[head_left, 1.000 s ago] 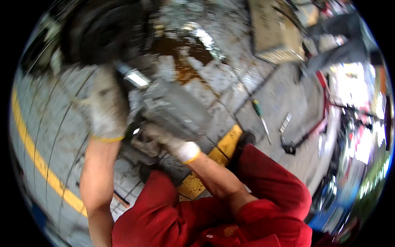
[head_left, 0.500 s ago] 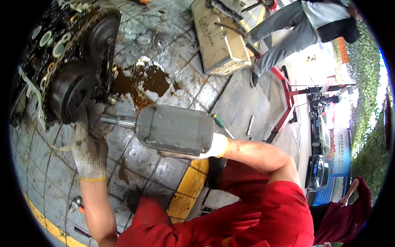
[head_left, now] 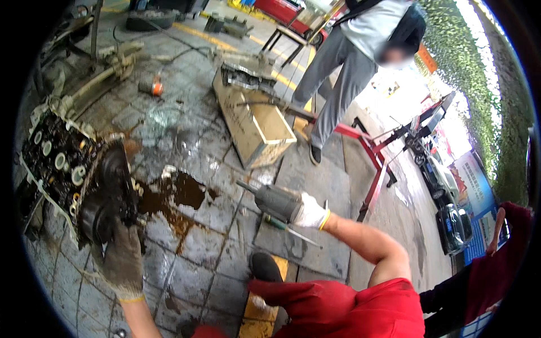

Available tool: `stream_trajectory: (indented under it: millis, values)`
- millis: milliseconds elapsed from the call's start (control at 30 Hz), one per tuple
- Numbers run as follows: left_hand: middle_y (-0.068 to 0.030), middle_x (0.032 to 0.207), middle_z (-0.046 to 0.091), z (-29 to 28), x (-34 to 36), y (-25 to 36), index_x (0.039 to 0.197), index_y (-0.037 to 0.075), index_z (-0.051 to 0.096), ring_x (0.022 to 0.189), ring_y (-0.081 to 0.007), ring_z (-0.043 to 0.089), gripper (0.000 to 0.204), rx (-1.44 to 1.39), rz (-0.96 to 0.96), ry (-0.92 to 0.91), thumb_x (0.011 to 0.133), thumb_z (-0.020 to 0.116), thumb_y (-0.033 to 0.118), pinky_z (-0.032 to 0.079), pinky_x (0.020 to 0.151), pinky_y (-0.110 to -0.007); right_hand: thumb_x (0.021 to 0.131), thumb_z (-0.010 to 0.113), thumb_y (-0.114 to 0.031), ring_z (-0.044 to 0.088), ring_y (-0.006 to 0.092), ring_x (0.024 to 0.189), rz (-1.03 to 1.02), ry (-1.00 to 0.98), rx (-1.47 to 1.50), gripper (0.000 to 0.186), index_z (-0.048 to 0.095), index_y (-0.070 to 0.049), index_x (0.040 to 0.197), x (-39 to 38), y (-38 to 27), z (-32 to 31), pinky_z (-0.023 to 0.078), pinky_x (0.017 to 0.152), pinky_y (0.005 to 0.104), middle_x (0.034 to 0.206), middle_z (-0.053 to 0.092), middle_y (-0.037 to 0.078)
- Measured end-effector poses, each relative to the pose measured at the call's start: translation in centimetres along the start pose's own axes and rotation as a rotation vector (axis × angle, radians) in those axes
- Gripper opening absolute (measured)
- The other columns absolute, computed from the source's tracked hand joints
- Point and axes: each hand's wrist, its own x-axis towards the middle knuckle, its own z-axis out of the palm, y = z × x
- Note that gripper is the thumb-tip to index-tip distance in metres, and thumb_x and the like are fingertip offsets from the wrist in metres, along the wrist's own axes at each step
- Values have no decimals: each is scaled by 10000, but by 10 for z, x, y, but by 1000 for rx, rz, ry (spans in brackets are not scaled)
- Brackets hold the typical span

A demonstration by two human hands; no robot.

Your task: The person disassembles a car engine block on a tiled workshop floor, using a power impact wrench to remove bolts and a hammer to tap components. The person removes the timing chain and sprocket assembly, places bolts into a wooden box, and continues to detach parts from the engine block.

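Observation:
My right hand [head_left: 313, 212], in a white work glove with a yellow cuff, grips a grey impact wrench [head_left: 277, 201]. Its metal shaft points up and left, away from the engine and touching nothing. My left hand [head_left: 125, 260], in a soiled glove, reaches to the lower part of a black pulley [head_left: 94, 221] on the engine's end. Its fingertips are lost against the dark metal, so their grip is unclear. The oily engine [head_left: 55, 155] lies on the tiled floor at the left, with a row of pale round openings on its face.
Brown oil [head_left: 183, 190] is spilled beside the engine. A green-handled screwdriver [head_left: 276, 222] lies below the wrench. Beyond stands a wooden crate [head_left: 236, 121] bearing metal parts, near a standing person [head_left: 338, 67] and a red engine stand [head_left: 376, 186]. Another person [head_left: 490, 270] is at the lower right.
My right hand has drawn the impact wrench back from the pulley, up and right. My left hand stays at the pulley. The view has shifted, showing more of the floor beyond.

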Motion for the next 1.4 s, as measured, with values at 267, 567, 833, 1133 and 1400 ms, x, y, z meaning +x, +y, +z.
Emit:
stream_trajectory:
  millis: [267, 567, 833, 1133, 1400]
  values:
    - [-159, 1538, 578, 0, -1, 8, 1565, 58, 467, 1314, -296, 652, 562, 22, 121, 172, 1099, 460, 371, 398, 1231, -500, 899, 730, -383, 674, 355, 1218, 349, -126, -249, 766, 459, -106, 1560, -8, 64, 23, 547, 1008, 412, 1394, 649, 185]
    - [-146, 1308, 733, 2, 6, -3, 1348, 14, 657, 1175, -257, 718, 452, 46, 197, 310, 1077, 584, 368, 574, 1065, -419, 816, 735, -157, 710, 403, 1050, 359, -381, -532, 868, 363, -103, 1599, -34, 175, 54, 564, 869, 476, 1164, 689, 210]
    - [-151, 1515, 598, -46, -12, 19, 1535, 35, 494, 1348, -260, 605, 587, 207, 152, 48, 1127, 408, 448, 467, 1180, -444, 940, 602, -129, 728, 356, 1081, 311, -453, -561, 660, 410, -144, 1571, -40, 207, 77, 568, 890, 476, 1228, 687, 178]
    - [-142, 1436, 661, -18, -23, 15, 1429, 51, 610, 1262, -246, 664, 510, 343, 340, 320, 1052, 599, 394, 564, 1038, -416, 874, 758, -383, 724, 361, 1108, 302, -876, -513, 546, 696, -82, 1325, 63, 166, 21, 570, 928, 450, 1165, 758, 191]
    - [-114, 1382, 688, 25, 13, -20, 1434, 188, 565, 1140, -272, 702, 537, 98, 228, 585, 1034, 554, 546, 540, 1033, -526, 903, 741, -195, 670, 406, 1174, 127, -396, -160, 585, 577, -71, 1451, 90, 81, 25, 540, 1005, 478, 1275, 696, 228]
